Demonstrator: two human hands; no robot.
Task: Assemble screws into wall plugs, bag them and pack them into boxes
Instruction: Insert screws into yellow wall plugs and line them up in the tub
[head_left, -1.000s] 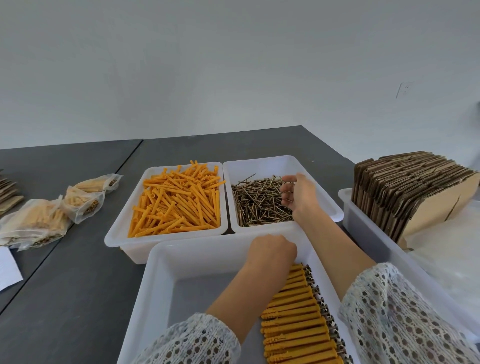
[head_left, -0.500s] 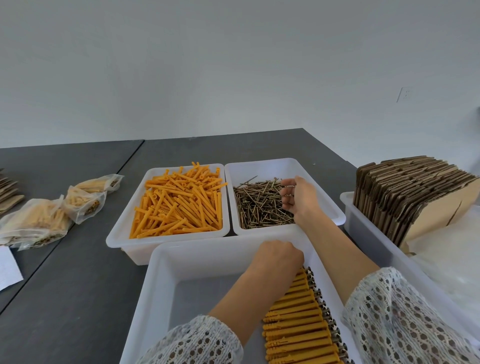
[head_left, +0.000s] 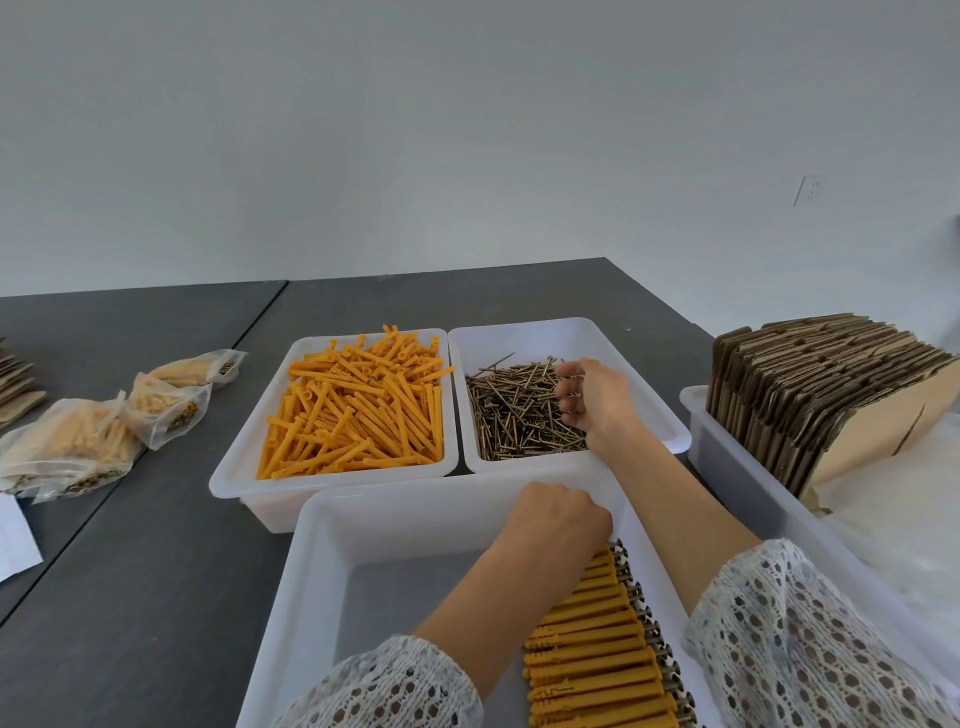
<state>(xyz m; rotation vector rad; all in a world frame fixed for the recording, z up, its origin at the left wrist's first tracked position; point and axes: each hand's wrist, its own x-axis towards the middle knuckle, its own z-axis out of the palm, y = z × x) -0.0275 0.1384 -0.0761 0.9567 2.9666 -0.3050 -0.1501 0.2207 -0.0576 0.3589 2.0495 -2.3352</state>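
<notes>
Sleeves: white openwork knit, a lace-like mesh of small holes, on both arms
Cuffs: end partway along the forearms
Forearms, wrists: bare
Fingers: no rings visible

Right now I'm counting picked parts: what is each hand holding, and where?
Right hand hovers over the screws; any grip is unclear. Left hand is curled, contents hidden.

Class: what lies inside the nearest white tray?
The nearest white plastic tray holds a row of orange wall plugs with screws fitted. The left hand covers the row's far end, and its grip is hidden.
</notes>
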